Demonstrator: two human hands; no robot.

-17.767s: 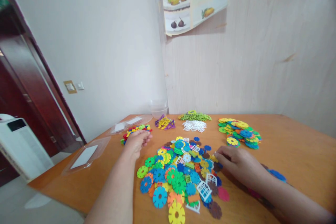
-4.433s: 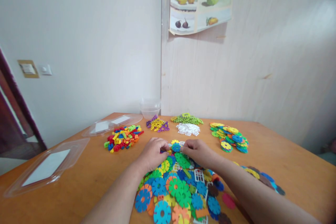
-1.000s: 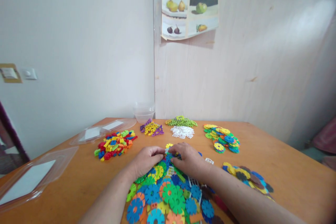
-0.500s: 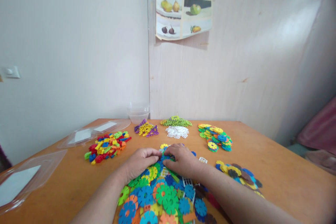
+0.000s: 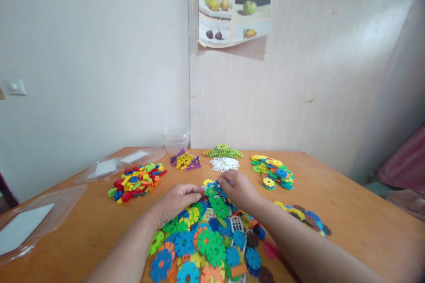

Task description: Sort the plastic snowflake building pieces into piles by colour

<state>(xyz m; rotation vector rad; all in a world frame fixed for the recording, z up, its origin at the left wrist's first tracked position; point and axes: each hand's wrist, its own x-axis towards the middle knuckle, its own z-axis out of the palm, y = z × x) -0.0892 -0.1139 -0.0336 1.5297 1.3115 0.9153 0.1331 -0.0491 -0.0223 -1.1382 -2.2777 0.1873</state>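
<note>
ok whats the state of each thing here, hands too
Left hand, fingers curled, grip unclear
Right hand, fingers bent, grip unclear
Mixed pile, spread out, pieces overlapping
Brick pile, loosely heaped
Clear bowls, nested, upright
Fruit pictures, up on wall, lower edge curling

Soft, even daylight, mild blur
A pale sheen glares at upper right, faint shadow under the fruit print (image 5: 234, 17); corners darken and edges stretch, and fine detail in the central pile (image 5: 212, 243) seems slightly soft.
</note>
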